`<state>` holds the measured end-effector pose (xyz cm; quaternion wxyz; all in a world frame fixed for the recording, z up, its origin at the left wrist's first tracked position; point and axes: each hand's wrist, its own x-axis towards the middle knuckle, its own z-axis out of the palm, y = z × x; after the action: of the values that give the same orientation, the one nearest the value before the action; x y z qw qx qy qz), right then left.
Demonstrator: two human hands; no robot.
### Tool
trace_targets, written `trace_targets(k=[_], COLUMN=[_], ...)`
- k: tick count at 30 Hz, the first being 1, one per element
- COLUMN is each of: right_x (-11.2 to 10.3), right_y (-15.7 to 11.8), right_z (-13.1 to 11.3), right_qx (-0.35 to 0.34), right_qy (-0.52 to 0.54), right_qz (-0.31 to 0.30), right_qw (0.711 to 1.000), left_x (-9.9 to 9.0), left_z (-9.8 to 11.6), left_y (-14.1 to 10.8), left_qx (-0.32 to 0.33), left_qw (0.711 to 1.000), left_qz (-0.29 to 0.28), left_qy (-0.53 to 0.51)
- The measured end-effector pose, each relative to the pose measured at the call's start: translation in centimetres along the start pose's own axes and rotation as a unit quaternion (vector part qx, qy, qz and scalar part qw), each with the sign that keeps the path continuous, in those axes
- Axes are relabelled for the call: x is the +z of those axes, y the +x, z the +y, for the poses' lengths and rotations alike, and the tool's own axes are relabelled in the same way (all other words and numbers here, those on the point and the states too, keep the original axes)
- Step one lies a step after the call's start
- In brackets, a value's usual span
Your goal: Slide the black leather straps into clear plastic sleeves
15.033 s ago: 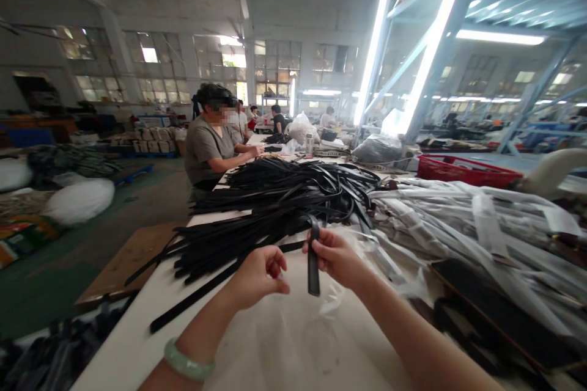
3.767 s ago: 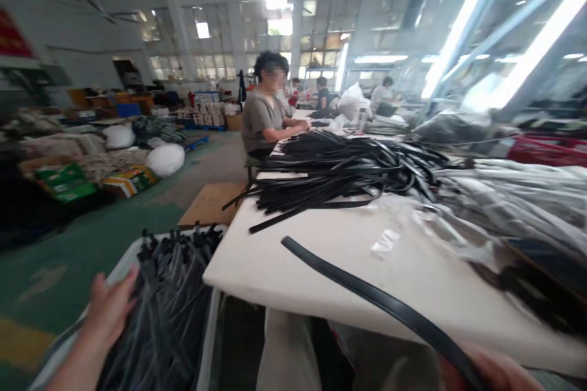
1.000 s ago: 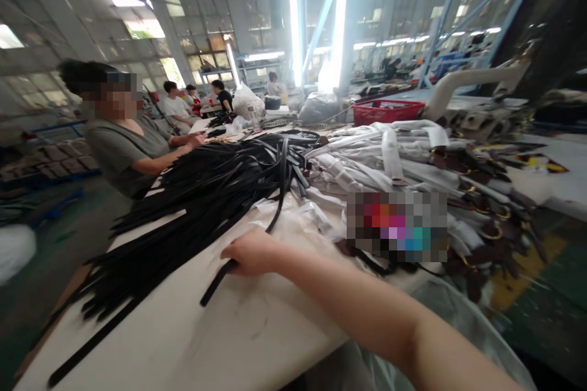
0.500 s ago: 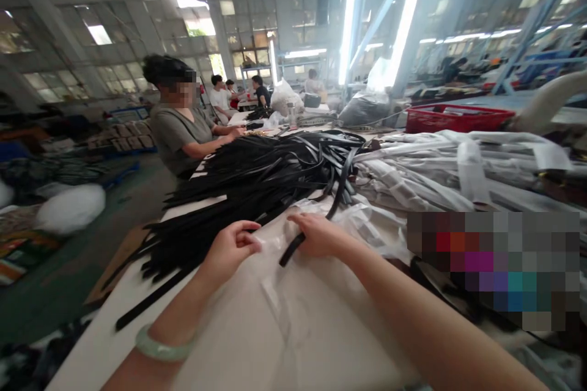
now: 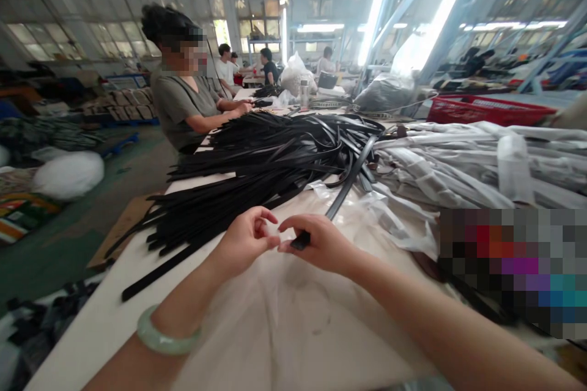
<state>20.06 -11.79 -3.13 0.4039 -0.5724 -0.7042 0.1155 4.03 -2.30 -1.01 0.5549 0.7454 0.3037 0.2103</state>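
Note:
My right hand (image 5: 321, 243) is closed around a black strap (image 5: 351, 180), whose short end pokes out by the thumb. From the hand the strap runs back towards a large heap of black straps (image 5: 275, 156). Close beside it, my left hand (image 5: 250, 238) has its fingers curled and the thumb near the fingertips; something pale and see-through seems to be between them, too faint to name. Thin clear plastic (image 5: 367, 211) lies crumpled behind the right hand. A pale green bangle (image 5: 167, 336) circles my left wrist.
White-wrapped strips (image 5: 440, 159) lie piled on the right, with a red crate (image 5: 490, 111) behind them. One black strap (image 5: 158, 272) sticks out at the table's (image 5: 92, 330) left side. A co-worker (image 5: 183, 98) stands at the far left edge, hands on the table.
The strap's end, which hung below my right hand, now shows shorter at its thumb. Both hands have come closer together, and the left has moved right. The view has tilted down.

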Motion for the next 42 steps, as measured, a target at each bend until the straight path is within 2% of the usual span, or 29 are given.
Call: trace_targets(k=[5,13,17,19,23,29,32,36,42], right_x=[0.1,-0.5,-0.2,-0.1,-0.3,-0.3,-0.3,-0.2,-1.1], right_y=[-0.2,-0.2,-0.5,-0.5,-0.5,-0.4,-0.4,-0.4,-0.3], right_z=[0.2,0.3,0.1,0.0,0.2,0.4,0.3,0.2,0.4], right_qx=[-0.019,-0.015,-0.007,-0.008,-0.007,0.018,0.027,0.017,0.031], right_qy=[0.05,-0.027,-0.033,-0.044,-0.073,-0.057,-0.063,-0.061,-0.084], right_qz=[-0.035,-0.036,-0.097,-0.113,-0.095,-0.071,-0.076,-0.088,-0.095], right_qw=[0.998,0.999,0.995,0.993,0.993,0.996,0.995,0.994,0.991], left_x=[0.8,0.5,0.9,0.8,0.4,0.5,0.6,0.4,-0.4], left_z=[-0.5,-1.0,-0.4,-0.2,-0.3,-0.1,0.3,0.4,-0.1], left_y=[-0.5,0.0,-0.4,-0.6,-0.3,-0.1,-0.2,-0.2,0.1], left_qx=[0.018,-0.014,0.008,0.011,-0.001,-0.001,0.003,-0.013,-0.015], left_qw=[0.999,0.996,0.994,0.993,0.993,1.0,0.999,0.999,0.999], left_qz=[-0.045,-0.07,-0.094,-0.086,-0.065,-0.026,-0.007,-0.016,0.011], left_qy=[0.024,0.046,0.061,0.082,0.097,0.009,0.046,0.043,0.032])
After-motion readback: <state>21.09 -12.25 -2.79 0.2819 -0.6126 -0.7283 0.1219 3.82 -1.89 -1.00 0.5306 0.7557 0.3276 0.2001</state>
